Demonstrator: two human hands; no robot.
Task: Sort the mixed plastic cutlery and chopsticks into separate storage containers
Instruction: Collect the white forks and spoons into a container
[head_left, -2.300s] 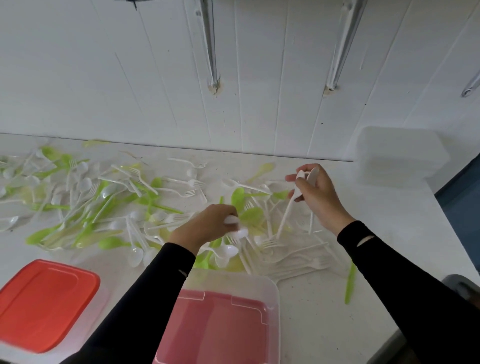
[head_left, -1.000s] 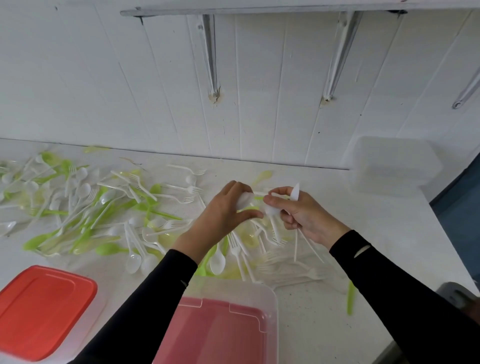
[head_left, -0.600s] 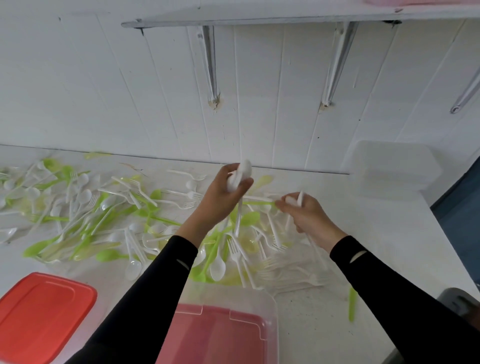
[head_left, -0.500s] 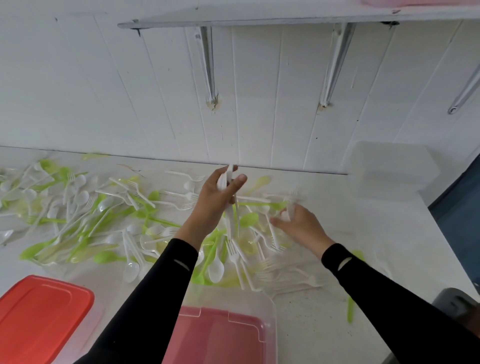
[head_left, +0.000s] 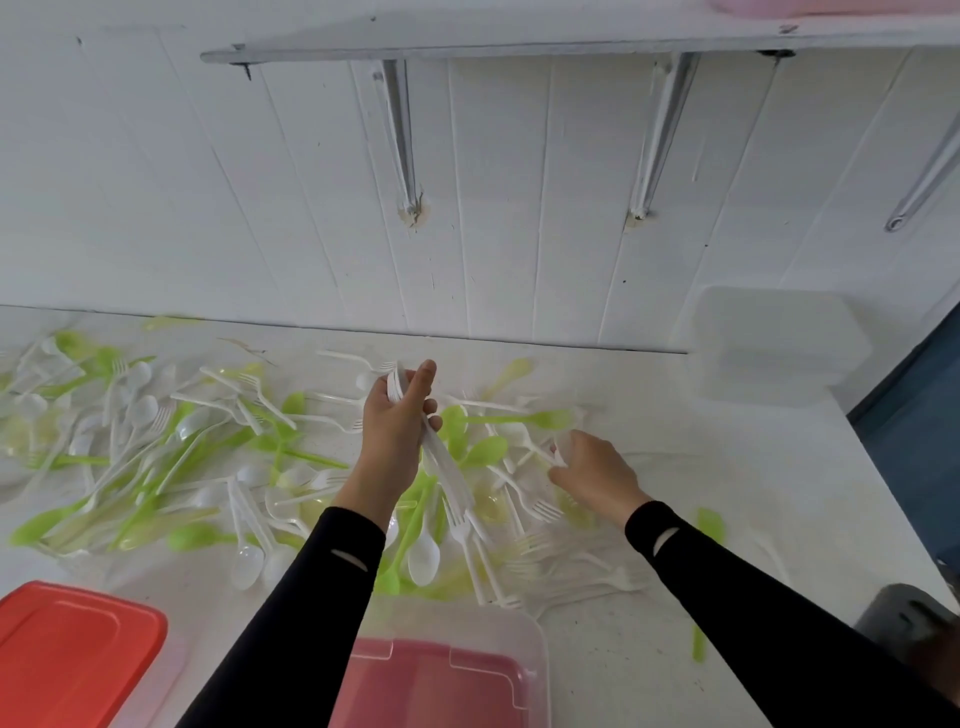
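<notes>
My left hand (head_left: 395, 431) grips a bundle of white cutlery (head_left: 434, 457) above the mixed pile (head_left: 208, 457) on the bench (head_left: 737, 499). My right hand (head_left: 597, 478) curls its fingers into that pile, and I cannot tell whether it holds anything. A clear tub (head_left: 540, 654) nearest me shows a pink lid (head_left: 441, 686). A red-lidded tub (head_left: 78, 649) sits to the left, and another clear tub (head_left: 769, 343) stands by the wall.

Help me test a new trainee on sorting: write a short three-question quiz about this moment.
1. True or false: the left hand holds a bundle of white cutlery.
2. The clear container stands: A) far right, by the wall; B) at near left; C) at the centre.
3. Fill in: the loose cutlery pile on the table is white and ____.
Key: 1 true; 2 A; 3 green.
</notes>
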